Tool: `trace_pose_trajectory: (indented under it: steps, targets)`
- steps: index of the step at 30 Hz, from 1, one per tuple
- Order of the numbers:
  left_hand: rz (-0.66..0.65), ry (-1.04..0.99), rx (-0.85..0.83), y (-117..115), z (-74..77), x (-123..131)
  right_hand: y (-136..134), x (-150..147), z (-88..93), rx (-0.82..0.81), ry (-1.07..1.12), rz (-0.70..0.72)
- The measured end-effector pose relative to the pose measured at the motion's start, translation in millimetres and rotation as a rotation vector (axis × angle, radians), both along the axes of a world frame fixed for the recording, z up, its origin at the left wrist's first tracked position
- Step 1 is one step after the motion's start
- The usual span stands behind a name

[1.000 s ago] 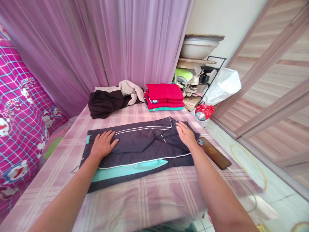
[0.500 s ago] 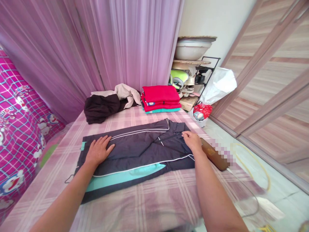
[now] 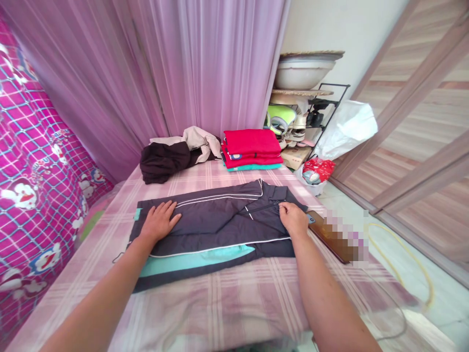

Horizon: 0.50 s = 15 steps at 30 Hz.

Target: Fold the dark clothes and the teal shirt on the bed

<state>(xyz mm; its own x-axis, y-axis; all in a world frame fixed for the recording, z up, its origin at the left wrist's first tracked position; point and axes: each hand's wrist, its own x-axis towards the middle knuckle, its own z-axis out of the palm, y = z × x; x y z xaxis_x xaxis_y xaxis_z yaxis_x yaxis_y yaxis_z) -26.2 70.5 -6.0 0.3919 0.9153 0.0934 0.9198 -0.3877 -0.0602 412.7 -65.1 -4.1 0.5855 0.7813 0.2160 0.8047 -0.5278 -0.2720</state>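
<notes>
I see the dark garment lying lengthwise left-to-right | left hand — flattened, fingers spread, gripping nothing, on its left end | right hand — curled, seemingly pinching right-end fabric

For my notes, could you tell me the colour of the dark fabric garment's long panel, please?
Turquoise: the long panel, seen in the head view.

Left hand: bare; four fingers and thumb visible. Right hand: bare; fingers partly hidden. Left forearm and right forearm: uncovered from wrist to picture edge; outline smooth, widening toward the elbow. Nail detail: too small to tell.
</notes>
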Motion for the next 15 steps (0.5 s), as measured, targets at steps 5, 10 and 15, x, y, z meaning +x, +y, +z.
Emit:
trace_pose_trajectory:
  steps: [5,10,15]
  targets:
    - [0.012,0.017,-0.097,-2,8.7,0,-2,1,-3.2,0.011,-0.025,0.04]
    - [0.021,-0.031,0.036,-22,12.2,-30,0,8,-8.8,0.006,-0.024,0.069]
    - [0.147,-0.084,-0.069,-40,-2.0,-61,7,8,-5.4,0.036,0.004,0.037]
